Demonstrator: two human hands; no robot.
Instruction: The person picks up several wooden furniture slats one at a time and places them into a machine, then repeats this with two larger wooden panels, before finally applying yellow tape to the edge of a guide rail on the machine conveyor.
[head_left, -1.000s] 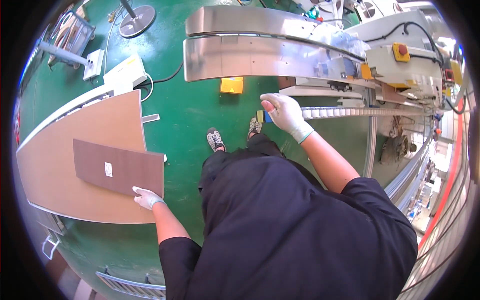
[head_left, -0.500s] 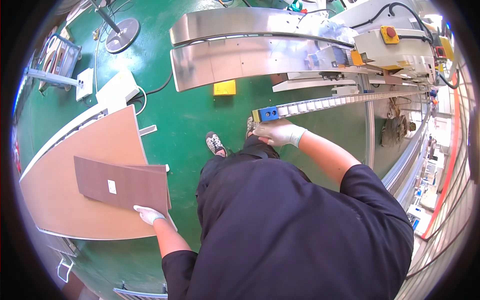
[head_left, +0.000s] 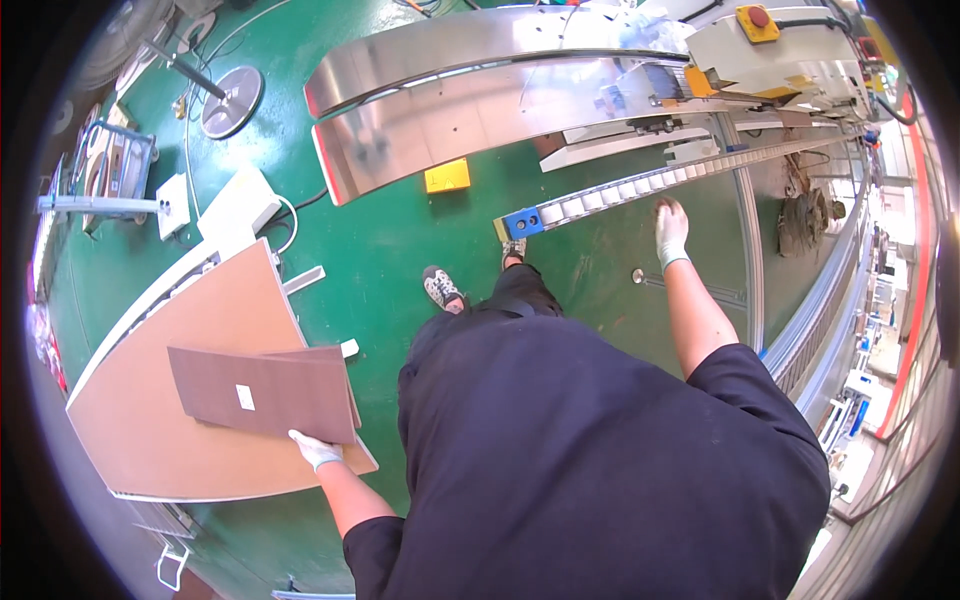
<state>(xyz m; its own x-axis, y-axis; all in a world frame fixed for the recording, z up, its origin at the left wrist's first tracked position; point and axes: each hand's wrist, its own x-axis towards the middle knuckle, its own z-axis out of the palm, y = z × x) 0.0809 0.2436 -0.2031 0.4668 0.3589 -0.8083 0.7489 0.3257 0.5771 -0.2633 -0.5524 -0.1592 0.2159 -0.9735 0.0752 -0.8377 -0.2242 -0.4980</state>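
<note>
Two brown boards (head_left: 270,385), the upper one bearing a small white label (head_left: 245,397), lie overlapping on a tan tabletop (head_left: 130,420) at my left. My left hand (head_left: 317,452), in a white glove, grips the near edge of the boards; some of its fingers are hidden. Out to the right, my gloved right hand (head_left: 672,232) is in the air with its fingers curled in, and nothing shows in it. It is apart from the narrow roller rail (head_left: 620,192), whose blue end block (head_left: 522,223) points toward my feet.
A metal-topped machine (head_left: 430,115) runs across the front, with a red emergency button (head_left: 758,17) at its right. A yellow block (head_left: 447,177) is below it. A round stand base (head_left: 232,102) and a cart (head_left: 120,165) stand far left. Metal framing (head_left: 748,240) rises at right.
My right hand has let go of the rail's blue end block and moved right. My left hand stays at the boards' edge. The whole view has shifted slightly.
</note>
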